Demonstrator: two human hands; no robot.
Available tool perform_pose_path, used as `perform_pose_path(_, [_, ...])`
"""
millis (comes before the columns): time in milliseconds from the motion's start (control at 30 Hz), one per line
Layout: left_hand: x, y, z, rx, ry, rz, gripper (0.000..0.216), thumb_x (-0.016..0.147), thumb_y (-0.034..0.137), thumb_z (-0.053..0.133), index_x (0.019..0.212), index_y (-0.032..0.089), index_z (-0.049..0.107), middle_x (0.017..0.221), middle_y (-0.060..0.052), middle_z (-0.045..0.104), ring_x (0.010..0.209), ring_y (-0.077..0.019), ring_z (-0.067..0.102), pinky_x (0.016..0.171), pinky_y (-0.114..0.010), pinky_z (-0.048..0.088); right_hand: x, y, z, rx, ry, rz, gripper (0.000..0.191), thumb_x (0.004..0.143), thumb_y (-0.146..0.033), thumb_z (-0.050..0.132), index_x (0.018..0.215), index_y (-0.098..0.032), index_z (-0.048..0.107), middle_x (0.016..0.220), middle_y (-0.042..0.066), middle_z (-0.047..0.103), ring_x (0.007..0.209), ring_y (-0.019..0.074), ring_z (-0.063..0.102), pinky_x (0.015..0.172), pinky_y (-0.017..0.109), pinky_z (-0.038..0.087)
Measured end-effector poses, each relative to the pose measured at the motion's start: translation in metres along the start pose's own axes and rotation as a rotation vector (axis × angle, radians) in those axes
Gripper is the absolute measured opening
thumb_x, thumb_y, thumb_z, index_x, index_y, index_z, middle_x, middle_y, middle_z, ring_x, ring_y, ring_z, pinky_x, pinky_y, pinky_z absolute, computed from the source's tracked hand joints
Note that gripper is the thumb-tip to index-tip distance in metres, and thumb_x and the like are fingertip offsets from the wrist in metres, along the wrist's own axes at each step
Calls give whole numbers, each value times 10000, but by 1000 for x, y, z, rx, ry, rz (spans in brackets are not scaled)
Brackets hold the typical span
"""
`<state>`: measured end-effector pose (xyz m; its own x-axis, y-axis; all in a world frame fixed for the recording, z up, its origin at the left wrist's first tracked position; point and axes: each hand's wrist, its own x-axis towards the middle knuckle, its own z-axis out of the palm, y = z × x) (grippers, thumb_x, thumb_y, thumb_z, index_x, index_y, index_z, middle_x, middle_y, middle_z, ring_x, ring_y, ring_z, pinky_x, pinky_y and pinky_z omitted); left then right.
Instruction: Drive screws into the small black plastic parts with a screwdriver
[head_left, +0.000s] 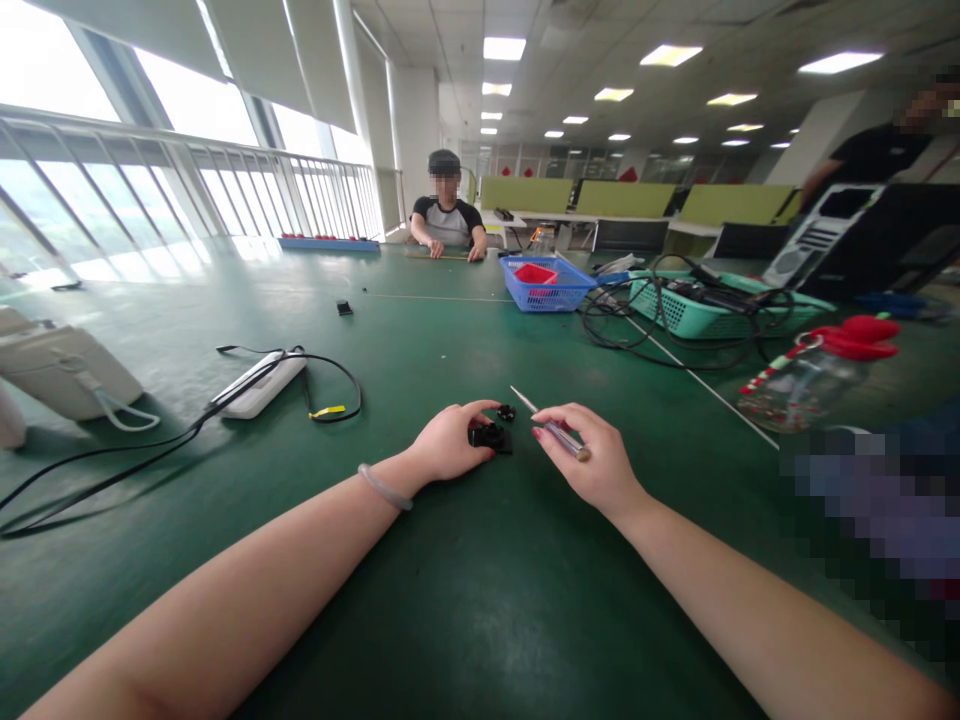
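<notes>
My left hand (448,442) rests on the green table (420,600) with its fingers closed on a small black part (495,437). A second tiny black piece (506,411) lies just beyond it. My right hand (589,455) pinches a thin screwdriver (541,418) whose metal tip points up and left, toward the small piece. The two hands are close together, a few centimetres apart.
A white power strip (259,383) with a black cable lies to the left, a beige bag (64,372) further left. A blue basket (546,284), a teal basket (694,310) with cables and a red-capped bottle (814,372) stand to the right. A person sits at the far end.
</notes>
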<state>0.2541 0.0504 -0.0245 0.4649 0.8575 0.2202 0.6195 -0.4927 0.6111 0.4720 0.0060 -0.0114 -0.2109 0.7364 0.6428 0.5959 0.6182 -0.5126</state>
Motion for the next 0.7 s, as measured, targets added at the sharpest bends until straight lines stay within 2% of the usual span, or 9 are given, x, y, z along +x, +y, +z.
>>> perform_pose_path(133, [1, -1, 0, 2, 15, -4, 631, 677, 261, 733, 1279, 282, 544, 1045, -10, 717, 983, -224, 655, 918, -350, 496, -1, -2, 3, 75, -40, 134, 200, 901, -344, 559, 836, -194, 675, 757, 37, 678, 684, 181, 630, 614, 286, 475])
perform_pose_path(333, [2, -3, 0, 34, -6, -17, 606, 671, 288, 763, 1248, 282, 578, 1055, -16, 715, 1009, -232, 646, 936, -351, 486, 0, 12, 9, 148, -101, 275, 298, 899, -433, 531, 829, -181, 672, 661, 24, 661, 577, 172, 612, 538, 279, 467])
perform_pose_path(567, [1, -3, 0, 68, -10, -7, 615, 675, 318, 771, 1257, 294, 573, 1070, -17, 714, 1023, -240, 642, 944, -361, 480, -1, 0, 5, 54, -33, 187, 303, 907, -403, 522, 736, -187, 647, 661, 26, 646, 624, 174, 604, 586, 287, 448])
perform_pose_path(700, [2, -4, 0, 75, -19, -12, 622, 667, 332, 782, 1254, 294, 578, 1072, -19, 713, 1018, -235, 643, 936, -351, 485, 0, 3, 5, 112, -56, 237, 321, 913, -412, 500, 733, -185, 638, 600, 14, 618, 562, 164, 585, 533, 277, 442])
